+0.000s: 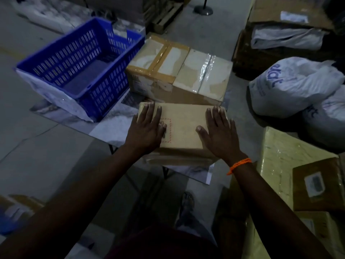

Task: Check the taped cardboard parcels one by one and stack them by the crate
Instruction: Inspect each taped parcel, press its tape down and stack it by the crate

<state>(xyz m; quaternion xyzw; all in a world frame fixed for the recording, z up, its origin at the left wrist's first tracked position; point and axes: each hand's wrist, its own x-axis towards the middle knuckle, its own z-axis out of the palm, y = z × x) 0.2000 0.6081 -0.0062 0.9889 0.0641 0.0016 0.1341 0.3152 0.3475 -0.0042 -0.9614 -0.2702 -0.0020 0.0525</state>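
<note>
A flat brown parcel (182,128) lies level at the centre of the frame, with a red dashed stamp on its top. Just above it, two larger boxes sit side by side, touching: the brown-taped parcel (149,71) on the left and the clear-taped parcel (205,77) on the right. The blue slotted crate (106,96) stands upright in the upper left, just beside the brown-taped parcel.

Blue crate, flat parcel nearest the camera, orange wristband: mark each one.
blue crate (104,94): head view, on its slotted near wall.
flat parcel (183,128): head view, on its bare top face.
orange wristband (239,164): head view, on the cord's middle.
</note>
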